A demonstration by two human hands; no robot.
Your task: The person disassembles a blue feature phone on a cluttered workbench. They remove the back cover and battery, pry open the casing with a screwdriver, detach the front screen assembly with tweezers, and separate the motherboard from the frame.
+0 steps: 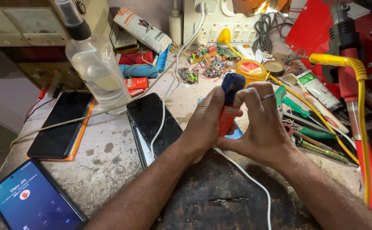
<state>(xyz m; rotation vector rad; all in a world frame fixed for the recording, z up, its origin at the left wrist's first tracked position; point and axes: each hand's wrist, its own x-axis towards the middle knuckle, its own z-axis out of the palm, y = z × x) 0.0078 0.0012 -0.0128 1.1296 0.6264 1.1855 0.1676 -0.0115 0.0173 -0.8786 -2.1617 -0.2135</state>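
Above the dark mat [220,191], the left hand [203,127] and right hand [262,123] both clasp a red-and-blue tool [229,100], held upright. Beyond it sits a yellow tin [250,70], possibly solder paste, then loose circuit boards [207,61].

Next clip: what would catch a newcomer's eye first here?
At centre, the left hand and right hand together grip an upright orange-and-blue handheld tool. A clear plastic spray bottle stands upper left, beside dark phones lying flat. At bottom left, a smartphone with a lit blue screen glows on the worn grey workbench.
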